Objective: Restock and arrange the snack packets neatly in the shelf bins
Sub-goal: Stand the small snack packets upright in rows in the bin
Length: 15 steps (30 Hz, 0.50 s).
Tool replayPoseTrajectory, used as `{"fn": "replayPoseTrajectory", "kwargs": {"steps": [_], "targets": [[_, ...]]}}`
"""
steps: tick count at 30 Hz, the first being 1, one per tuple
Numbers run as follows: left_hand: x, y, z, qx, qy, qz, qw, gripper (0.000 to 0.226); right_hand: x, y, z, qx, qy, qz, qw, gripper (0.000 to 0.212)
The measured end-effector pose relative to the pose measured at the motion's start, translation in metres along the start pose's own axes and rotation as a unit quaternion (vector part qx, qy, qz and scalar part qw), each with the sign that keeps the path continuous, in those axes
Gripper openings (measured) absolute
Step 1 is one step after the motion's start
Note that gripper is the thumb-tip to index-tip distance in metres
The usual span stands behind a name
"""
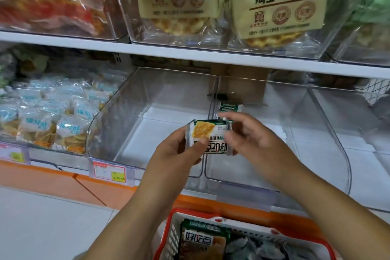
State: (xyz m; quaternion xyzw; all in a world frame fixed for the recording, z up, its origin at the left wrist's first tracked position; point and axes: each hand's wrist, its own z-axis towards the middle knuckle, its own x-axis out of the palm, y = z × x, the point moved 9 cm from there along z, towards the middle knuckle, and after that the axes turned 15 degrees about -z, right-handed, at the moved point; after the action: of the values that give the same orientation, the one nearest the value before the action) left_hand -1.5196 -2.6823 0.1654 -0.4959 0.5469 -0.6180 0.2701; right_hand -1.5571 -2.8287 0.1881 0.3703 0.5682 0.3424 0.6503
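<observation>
Snack packet [207, 133] is in the air between my two hands, held in front of the wall where two clear bins meet, not yet inside either. My left hand [179, 150] grips its left end, thumb across the printed face and fingers behind. My right hand [251, 135] curls round the right end, thumb on the top edge, though blur keeps me from judging how firmly.

I take it to be very light, a thin glossy wrapper round a small stack of biscuits. The film looks slippery, and the biscuits inside would likely crack if I squeezed the flat faces. The crimped end seals are the safe places to hold, or the narrow edges with light pressure.

The right-hand bin [333, 133] has two matching packets [229, 107] standing at the back; the bin to its left [109, 116] shows nothing in it. More of these packets [200, 240] lie in the red basket [176, 214] below my arms.
</observation>
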Motion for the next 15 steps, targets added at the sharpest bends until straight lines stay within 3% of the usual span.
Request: {"fn": "replayPoseTrajectory", "kwargs": {"steps": [5, 7, 10, 12, 15], "targets": [[0.002, 0.0, 0.001, 0.037, -0.019, 0.122, 0.992, 0.031, -0.021, -0.014, 0.005, 0.024, -0.047, -0.003, 0.999, 0.038], [0.001, -0.005, 0.001, 0.063, -0.023, 0.174, 0.982, 0.037, -0.029, -0.021, 0.008, 0.037, -0.028, -0.016, 0.999, 0.043], [0.012, -0.01, 0.001, 0.088, 0.033, 0.236, 0.967, 0.045, -0.017, -0.012, 0.006, 0.017, 0.035, -0.086, 0.996, 0.043], [0.016, -0.01, 0.003, 0.08, 0.053, 0.216, 0.972, 0.036, -0.011, -0.006, 0.005, 0.002, 0.025, -0.105, 0.994, 0.04], [0.013, -0.013, 0.008, 0.086, 0.036, 0.142, 0.986, 0.025, -0.007, -0.008, 0.001, 0.03, -0.021, 0.0, 0.999, 0.047]]}}
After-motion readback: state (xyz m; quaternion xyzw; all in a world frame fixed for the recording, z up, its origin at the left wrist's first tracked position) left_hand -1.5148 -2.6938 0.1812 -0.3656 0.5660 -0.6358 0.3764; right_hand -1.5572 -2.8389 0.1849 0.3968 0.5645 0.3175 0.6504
